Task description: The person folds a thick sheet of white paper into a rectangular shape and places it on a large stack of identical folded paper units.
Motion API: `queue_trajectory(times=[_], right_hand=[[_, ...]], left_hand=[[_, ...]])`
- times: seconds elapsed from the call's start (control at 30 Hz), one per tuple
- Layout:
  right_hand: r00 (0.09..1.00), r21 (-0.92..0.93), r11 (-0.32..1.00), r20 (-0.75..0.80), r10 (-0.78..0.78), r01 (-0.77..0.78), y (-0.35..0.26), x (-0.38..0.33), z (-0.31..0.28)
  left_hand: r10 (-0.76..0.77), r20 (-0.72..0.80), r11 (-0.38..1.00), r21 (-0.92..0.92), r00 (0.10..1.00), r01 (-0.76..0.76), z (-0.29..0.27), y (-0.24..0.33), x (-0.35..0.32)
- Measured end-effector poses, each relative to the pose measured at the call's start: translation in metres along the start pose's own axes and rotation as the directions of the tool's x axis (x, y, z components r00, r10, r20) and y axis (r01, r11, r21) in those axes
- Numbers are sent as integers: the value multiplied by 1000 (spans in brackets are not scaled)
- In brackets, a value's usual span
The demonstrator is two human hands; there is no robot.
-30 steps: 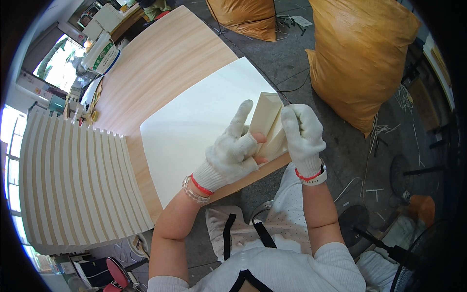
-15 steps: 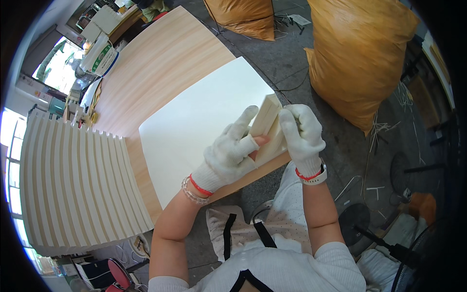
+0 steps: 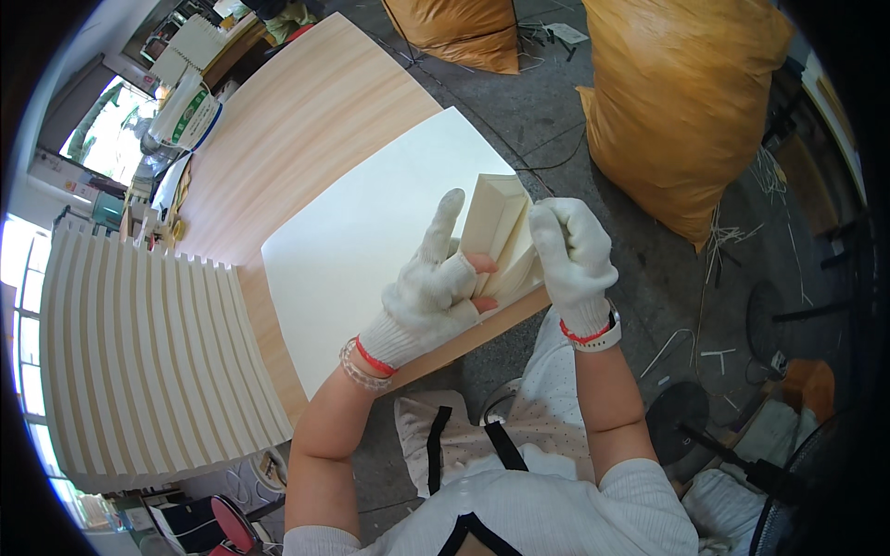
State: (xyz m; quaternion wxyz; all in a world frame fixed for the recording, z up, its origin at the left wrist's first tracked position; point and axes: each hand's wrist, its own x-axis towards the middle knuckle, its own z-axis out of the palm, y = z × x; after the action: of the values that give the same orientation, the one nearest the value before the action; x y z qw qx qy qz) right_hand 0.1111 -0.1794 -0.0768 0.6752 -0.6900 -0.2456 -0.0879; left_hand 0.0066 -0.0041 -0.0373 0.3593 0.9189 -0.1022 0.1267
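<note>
A cream paperboard piece (image 3: 496, 218), folded like a narrow open box, is held up at an angle over the table's near right edge. My left hand (image 3: 426, 287), in a white glove with bare fingertips showing, has its fingers around the left wall, while the index finger points up along the outside. At the right side, my gloved right hand (image 3: 575, 250) is closed with its thumb against the box's right edge. What the curled fingers hold behind it is hidden. Beneath both hands lies a large white sheet (image 3: 362, 222) on the wood-grain table (image 3: 315, 102).
Long cream strips (image 3: 158, 352) stand in a ridged row on the left. A white tub (image 3: 190, 116) sits at the table's far left. Orange sacks (image 3: 686, 111) rest on the floor beyond the right edge, with scraps around them. A black-framed fan (image 3: 807, 500) is at the lower right.
The box's left wall has swung left, so its inside shows wider. My left hand has shifted slightly left with its index finger more upright. My right hand has barely moved.
</note>
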Motion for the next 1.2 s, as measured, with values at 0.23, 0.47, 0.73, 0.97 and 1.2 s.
queue_trajectory(times=[0.23,0.47,0.73,0.97,1.2], right_hand=[[969,-107,972,-115,-220,208,2,-2,-14],[795,-482,692,565,-223,537,0,-41,-6],[780,-326,778,544,-309,537,-8,-30,2],[585,-226,764,777,-233,605,-52,-42,58],[285,217,671,782,-554,709,-77,-123,175]], left_hand=[[136,-144,987,110,980,-121,8,-8,-7],[298,-119,811,555,947,-185,16,9,-21],[224,-109,820,558,968,-126,-8,4,-26],[-71,-647,997,-24,759,72,-116,42,-96],[-61,-959,986,-101,277,-131,-155,40,-151]])
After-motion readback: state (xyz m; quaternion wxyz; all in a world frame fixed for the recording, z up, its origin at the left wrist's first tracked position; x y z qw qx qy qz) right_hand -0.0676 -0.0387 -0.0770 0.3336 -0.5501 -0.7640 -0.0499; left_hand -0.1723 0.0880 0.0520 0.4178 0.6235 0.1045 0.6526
